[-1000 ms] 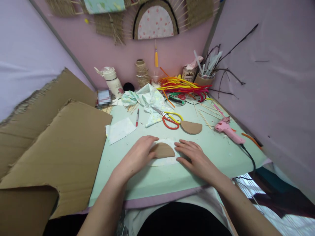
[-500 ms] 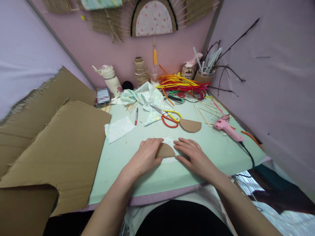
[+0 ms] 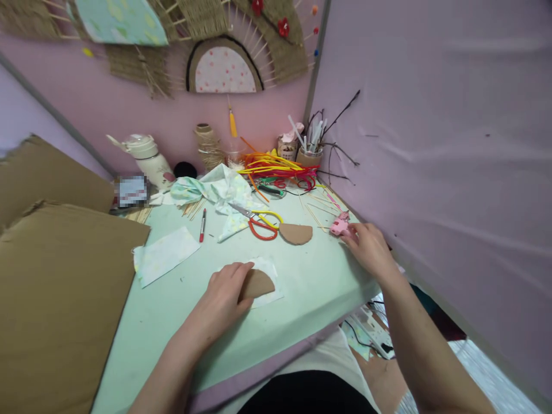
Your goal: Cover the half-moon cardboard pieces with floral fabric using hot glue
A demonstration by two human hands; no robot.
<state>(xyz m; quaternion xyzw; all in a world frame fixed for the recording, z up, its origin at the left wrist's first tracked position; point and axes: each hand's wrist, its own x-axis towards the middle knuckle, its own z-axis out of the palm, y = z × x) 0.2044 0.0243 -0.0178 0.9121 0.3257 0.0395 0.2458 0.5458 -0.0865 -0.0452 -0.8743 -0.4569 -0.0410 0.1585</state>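
My left hand (image 3: 226, 289) lies over the left end of a cardboard half-circle (image 3: 260, 284), fingertips at its upper edge and thumb at its lower edge, holding it down. Under that cardboard is a pale piece of fabric (image 3: 272, 269) flat on the table; my hand hides part of both. At the table's right side, my right hand (image 3: 368, 247) is closed around a pink hot glue gun (image 3: 338, 225), whose handle is mostly hidden by the fingers. Between the hands and farther back lies a second cardboard half-circle (image 3: 296, 233), beside scissors (image 3: 262, 224) with red and yellow handles.
Large cardboard sheets (image 3: 64, 287) cover the left side. A fabric scrap (image 3: 166, 257) and a red marker (image 3: 202, 225) lie left of centre. At the back stand a bottle (image 3: 149, 161), a twine spool (image 3: 209, 146), colourful pipe cleaners (image 3: 280, 165) and a jar of twigs (image 3: 309, 154).
My right hand has left the fabric, moved right and taken hold of the glue gun. My left hand stays on the cardboard half-circle. The view has turned to the right.
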